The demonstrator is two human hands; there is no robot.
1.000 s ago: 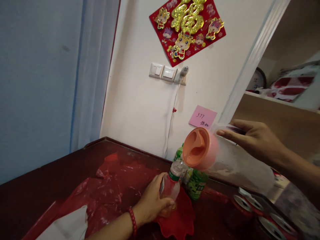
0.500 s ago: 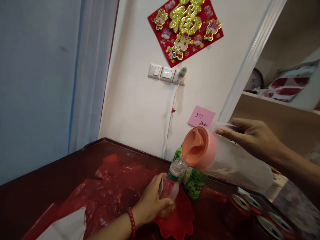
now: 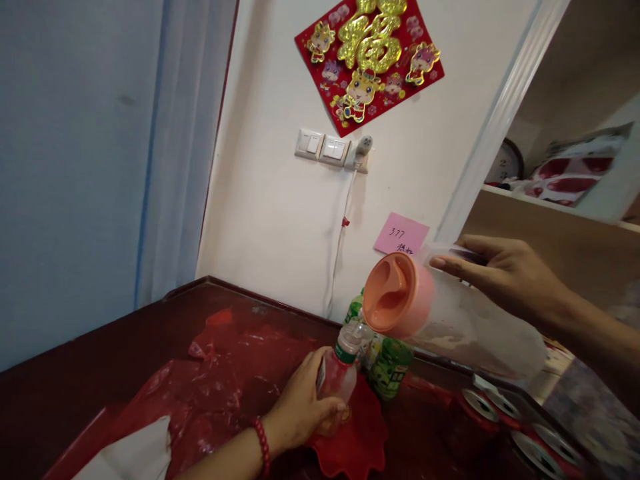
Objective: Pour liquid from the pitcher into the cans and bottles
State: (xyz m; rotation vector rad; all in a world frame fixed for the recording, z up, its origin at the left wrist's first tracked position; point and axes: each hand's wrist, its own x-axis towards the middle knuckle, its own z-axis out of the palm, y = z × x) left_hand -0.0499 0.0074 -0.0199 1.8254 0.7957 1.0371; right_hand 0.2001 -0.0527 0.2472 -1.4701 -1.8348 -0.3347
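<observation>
My left hand (image 3: 305, 397), with a red bead bracelet at the wrist, is closed around a clear plastic bottle (image 3: 345, 367) with a green band below its open neck. The bottle stands slightly tilted over a red scalloped mat (image 3: 357, 440). My right hand (image 3: 505, 273) grips the handle of a translucent pitcher (image 3: 475, 327) with an orange lid (image 3: 393, 293). The pitcher is tipped nearly on its side, its spout just above the bottle's mouth. Clear liquid shows between spout and neck. Some liquid lies in the pitcher's lower side.
Green-labelled bottles (image 3: 390, 367) stand right behind the held bottle. Several red cans (image 3: 475, 413) are at the right. Red plastic sheeting (image 3: 200, 400) and a white paper piece (image 3: 130, 453) lie at left. A white cord (image 3: 340, 247) hangs down the wall.
Both hands, the bottle and the tipped pitcher keep nearly the same positions. The whole view has shifted very slightly.
</observation>
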